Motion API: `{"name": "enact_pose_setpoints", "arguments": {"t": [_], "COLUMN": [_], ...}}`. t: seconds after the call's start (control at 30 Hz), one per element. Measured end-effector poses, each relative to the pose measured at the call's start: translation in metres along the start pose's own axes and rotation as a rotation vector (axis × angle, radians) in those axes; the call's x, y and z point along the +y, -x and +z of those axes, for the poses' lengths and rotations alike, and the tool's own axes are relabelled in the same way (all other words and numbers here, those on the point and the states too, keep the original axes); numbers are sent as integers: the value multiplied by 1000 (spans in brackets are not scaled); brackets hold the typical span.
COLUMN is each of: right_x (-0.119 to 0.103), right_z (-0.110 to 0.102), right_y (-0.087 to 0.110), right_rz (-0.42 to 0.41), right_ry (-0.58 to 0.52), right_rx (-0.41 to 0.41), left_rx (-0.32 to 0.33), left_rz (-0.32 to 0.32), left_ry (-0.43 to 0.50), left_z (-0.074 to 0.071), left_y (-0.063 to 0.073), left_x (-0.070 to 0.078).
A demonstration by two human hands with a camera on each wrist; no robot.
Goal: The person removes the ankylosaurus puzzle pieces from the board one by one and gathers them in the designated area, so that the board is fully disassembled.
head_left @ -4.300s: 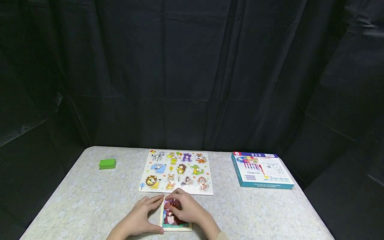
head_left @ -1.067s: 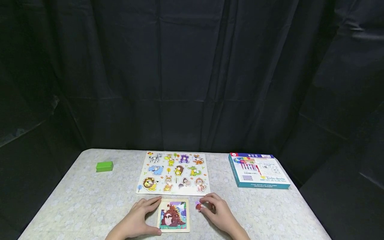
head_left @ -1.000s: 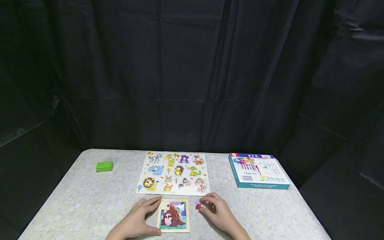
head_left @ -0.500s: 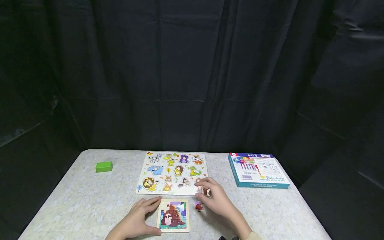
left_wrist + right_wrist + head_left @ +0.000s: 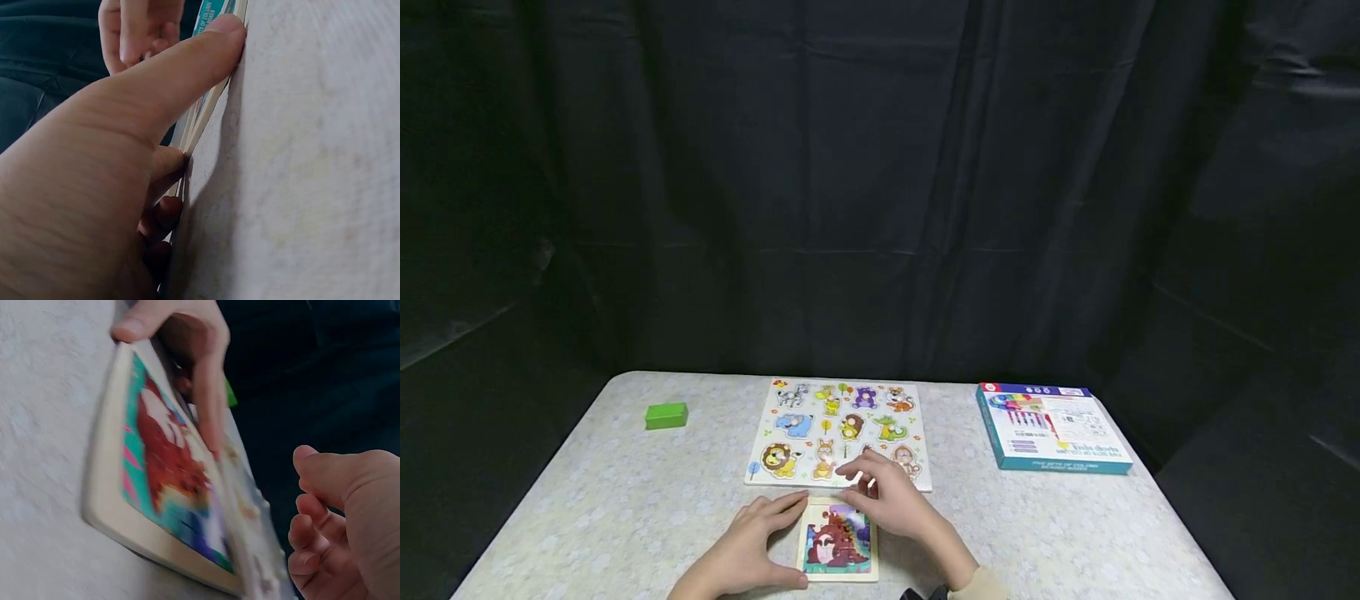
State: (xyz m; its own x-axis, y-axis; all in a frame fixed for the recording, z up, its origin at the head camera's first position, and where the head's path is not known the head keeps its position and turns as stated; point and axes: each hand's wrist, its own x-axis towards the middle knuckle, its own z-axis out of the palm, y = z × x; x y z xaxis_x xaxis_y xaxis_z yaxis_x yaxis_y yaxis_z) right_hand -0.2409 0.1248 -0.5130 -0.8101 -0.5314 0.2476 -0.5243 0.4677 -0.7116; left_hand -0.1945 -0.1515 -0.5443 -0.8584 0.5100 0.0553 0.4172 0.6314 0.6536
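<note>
A small wooden tray jigsaw puzzle with a brown dinosaur picture lies near the front of the table. My left hand holds it along its left side, thumb at the near corner and index finger at the far corner. In the left wrist view the thumb presses on the pale wooden edge. Over the puzzle's far right corner hovers my right hand, its fingers loosely bent. Nothing shows between the thumb and fingers in the right wrist view. The loose red-and-purple puzzle piece is out of sight.
Right behind the small puzzle lies a white animal peg puzzle board. A green block sits at the far left, and a flat teal-edged box at the far right. A black curtain hangs behind the table.
My right hand has left the loose piece right of the puzzle, risen, and moved left to the puzzle's far right corner. The left hand stays on the puzzle's left side.
</note>
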Motion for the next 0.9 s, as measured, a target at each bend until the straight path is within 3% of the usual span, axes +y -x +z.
{"name": "enact_pose_setpoints", "arguments": {"t": [0.3, 0.5, 0.67, 0.9], "right_x": [10, 7, 7, 4], "right_z": [22, 25, 26, 28], "right_y": [4, 8, 10, 8], "right_rz": [73, 50, 49, 46], "right_ry": [27, 104, 87, 102], "right_rx": [-71, -101, -115, -115], "left_rx": [14, 3, -1, 29], "left_rz": [-1, 13, 15, 12], "left_ry": [0, 41, 71, -7], "left_z": [0, -1, 0, 0], "left_y": [1, -1, 0, 1], "left_x": [2, 1, 1, 2]}}
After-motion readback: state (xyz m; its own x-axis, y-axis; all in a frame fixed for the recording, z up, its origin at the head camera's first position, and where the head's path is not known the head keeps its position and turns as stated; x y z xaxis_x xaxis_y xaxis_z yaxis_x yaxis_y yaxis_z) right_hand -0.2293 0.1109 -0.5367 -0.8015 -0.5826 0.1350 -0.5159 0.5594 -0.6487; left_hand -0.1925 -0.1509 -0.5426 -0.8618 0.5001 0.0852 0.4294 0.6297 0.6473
